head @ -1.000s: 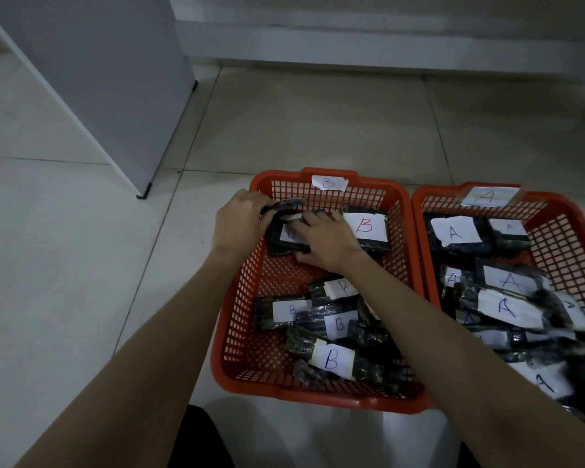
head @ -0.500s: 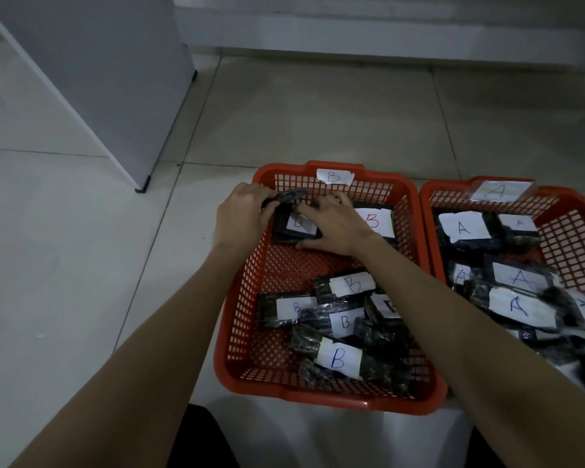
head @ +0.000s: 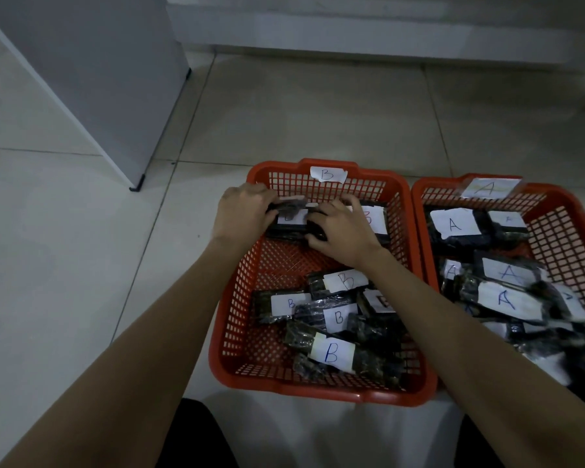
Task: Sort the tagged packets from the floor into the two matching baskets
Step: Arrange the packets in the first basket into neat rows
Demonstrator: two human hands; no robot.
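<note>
Two red mesh baskets stand side by side on the floor. The left basket [head: 230, 319] carries a B tag on its far rim, the right basket [head: 554, 211] an A tag. Both my hands are at the far end of the B basket on one dark packet [head: 289, 224] with a white tag. My left hand [head: 242, 211] grips its left end with curled fingers. My right hand [head: 341, 228] lies over its right side, fingers bent round it. Several B-tagged packets [head: 333, 352] lie at the near end of that basket. Several A-tagged packets [head: 507, 300] fill the other.
A grey cabinet [head: 92, 72] stands at the back left, its corner foot near the B basket. A low wall ledge [head: 385, 25] runs along the back. Pale floor tiles [head: 65, 265] surround the baskets. My dark-clothed knees show at the bottom edge.
Both hands stay on the same packet at the far end of the B basket; my left hand has curled more over its end. The view shifted slightly.
</note>
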